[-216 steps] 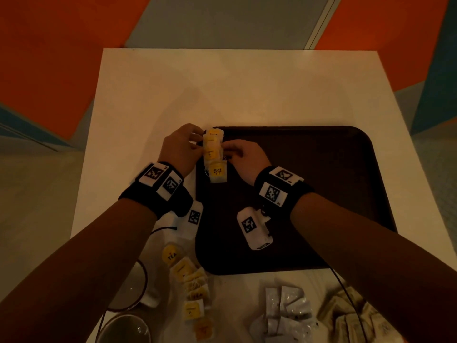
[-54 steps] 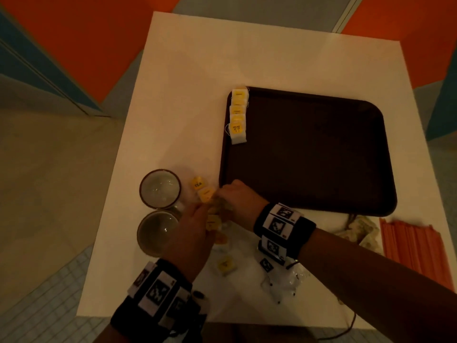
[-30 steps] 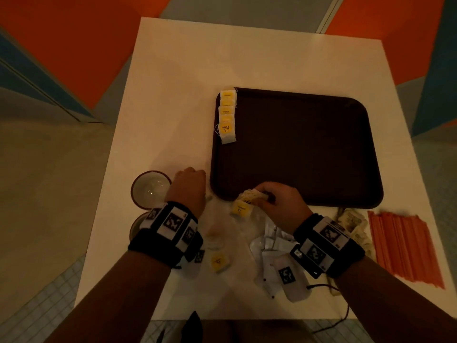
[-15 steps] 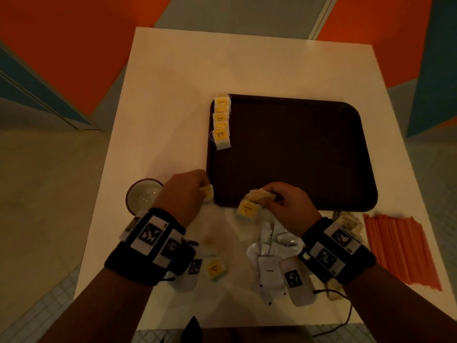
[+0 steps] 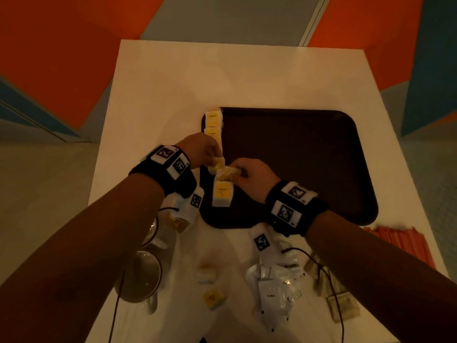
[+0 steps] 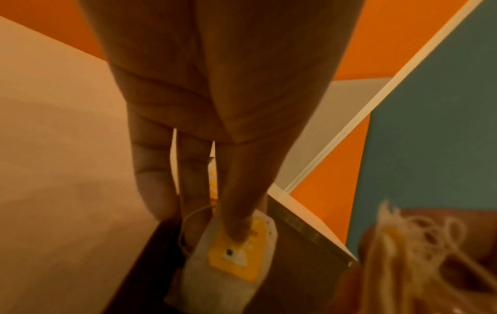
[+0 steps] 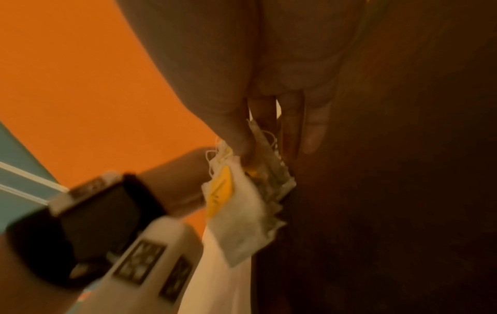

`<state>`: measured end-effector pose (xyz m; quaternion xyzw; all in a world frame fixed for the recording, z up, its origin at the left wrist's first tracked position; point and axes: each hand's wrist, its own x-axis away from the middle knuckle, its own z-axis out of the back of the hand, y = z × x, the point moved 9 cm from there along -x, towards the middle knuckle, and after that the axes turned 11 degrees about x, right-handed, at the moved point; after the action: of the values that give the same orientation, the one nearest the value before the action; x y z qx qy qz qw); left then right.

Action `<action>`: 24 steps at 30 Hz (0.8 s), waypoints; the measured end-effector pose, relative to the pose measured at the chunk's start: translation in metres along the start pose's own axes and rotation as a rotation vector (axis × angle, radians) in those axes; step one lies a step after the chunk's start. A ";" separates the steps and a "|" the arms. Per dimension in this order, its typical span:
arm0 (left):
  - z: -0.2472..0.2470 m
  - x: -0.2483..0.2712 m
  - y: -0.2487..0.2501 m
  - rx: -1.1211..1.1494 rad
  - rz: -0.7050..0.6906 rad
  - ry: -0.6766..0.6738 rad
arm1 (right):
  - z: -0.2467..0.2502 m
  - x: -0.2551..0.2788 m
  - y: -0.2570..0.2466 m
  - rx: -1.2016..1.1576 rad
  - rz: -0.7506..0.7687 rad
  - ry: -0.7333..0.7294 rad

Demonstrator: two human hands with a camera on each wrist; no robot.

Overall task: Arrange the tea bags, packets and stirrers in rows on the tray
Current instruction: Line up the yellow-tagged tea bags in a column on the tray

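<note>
A dark brown tray (image 5: 309, 154) lies on the white table. A row of yellow-tagged tea bags (image 5: 213, 123) runs along its far left edge. My left hand (image 5: 206, 151) pinches one tea bag (image 5: 218, 163) just below that row; in the left wrist view the thumb presses its yellow tag (image 6: 236, 255) over the tray's left rim (image 6: 150, 250). My right hand (image 5: 248, 174) pinches a bunch of tea bags (image 5: 226, 173), and one of them (image 5: 222, 194) hangs down over the tray. The right wrist view shows this bunch (image 7: 242, 204) under the thumb.
Two cups (image 5: 146, 276) stand at the near left. A loose tea bag (image 5: 214, 297) lies on the table. White packets (image 5: 274, 290) and brown packets (image 5: 342, 305) lie near the front edge. Orange stirrers (image 5: 405, 243) lie to the right of the tray.
Both hands have moved away from the table's near side onto the tray's left part, each carrying tea bags. They now meet just below the tea bag row.
</note>
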<state>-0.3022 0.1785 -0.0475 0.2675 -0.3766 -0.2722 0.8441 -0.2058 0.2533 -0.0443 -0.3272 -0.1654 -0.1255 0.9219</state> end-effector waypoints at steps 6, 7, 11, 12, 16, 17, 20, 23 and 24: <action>0.018 0.005 -0.005 0.041 -0.059 0.174 | -0.023 -0.024 -0.007 0.019 -0.048 -0.091; 0.023 0.013 -0.009 0.063 -0.054 0.252 | -0.022 -0.028 -0.005 0.016 -0.056 -0.081; 0.006 0.046 -0.027 0.160 0.092 0.289 | -0.017 -0.035 0.002 -0.062 -0.080 -0.019; -0.008 0.051 -0.027 0.182 0.119 0.233 | -0.016 -0.035 0.003 -0.088 -0.081 -0.011; -0.039 0.059 -0.018 0.182 0.078 0.236 | -0.017 -0.031 0.006 -0.127 -0.071 0.003; -0.040 0.059 -0.019 0.184 0.085 0.271 | -0.016 -0.030 0.007 -0.131 -0.066 0.014; -0.039 0.061 -0.028 0.214 0.090 0.339 | -0.013 -0.026 0.010 -0.122 -0.059 0.050; -0.040 0.066 -0.033 0.281 0.079 0.349 | -0.017 -0.024 0.006 -0.127 -0.019 0.021; -0.041 0.066 -0.035 0.291 0.083 0.342 | -0.019 -0.023 0.005 -0.132 -0.005 0.002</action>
<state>-0.2415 0.1206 -0.0616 0.4128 -0.2739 -0.1306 0.8588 -0.2211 0.2474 -0.0702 -0.3868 -0.1566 -0.1390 0.8981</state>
